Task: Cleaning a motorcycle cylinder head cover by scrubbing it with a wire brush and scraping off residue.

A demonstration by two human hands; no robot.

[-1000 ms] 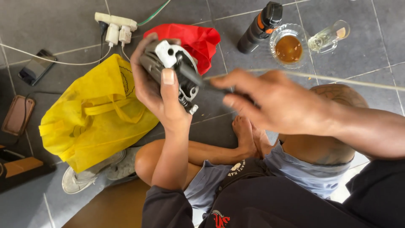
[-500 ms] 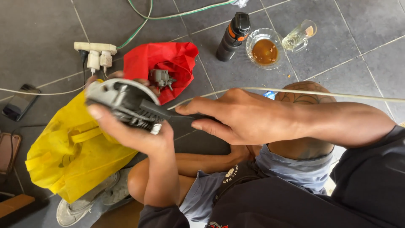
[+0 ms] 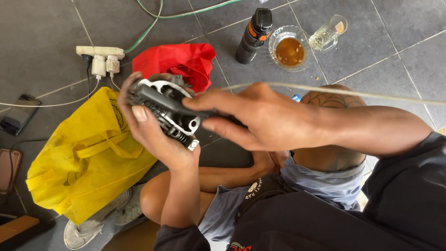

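Note:
My left hand (image 3: 155, 139) holds a grey metal engine part (image 3: 179, 122) with fins, springs and round openings, thumb laid across its near face. My right hand (image 3: 262, 120) reaches in from the right and grips a dark bar-shaped tool (image 3: 160, 100) laid across the part's top. Both hands hover above my crossed legs. The tool's far end is hidden inside my right fist.
On the grey tiles lie a yellow bag (image 3: 88, 160), a red bag (image 3: 179, 62), a power strip (image 3: 100, 52) with plugs, a phone (image 3: 18, 114), a black bottle (image 3: 254, 32), a glass bowl (image 3: 290, 50) of brown liquid and a glass mug (image 3: 327, 33). A thin pale cable (image 3: 353, 94) crosses my right forearm.
My left hand has turned the metal part and brought it lower, nearer the yellow bag. My right hand has kept its grip on the dark tool throughout.

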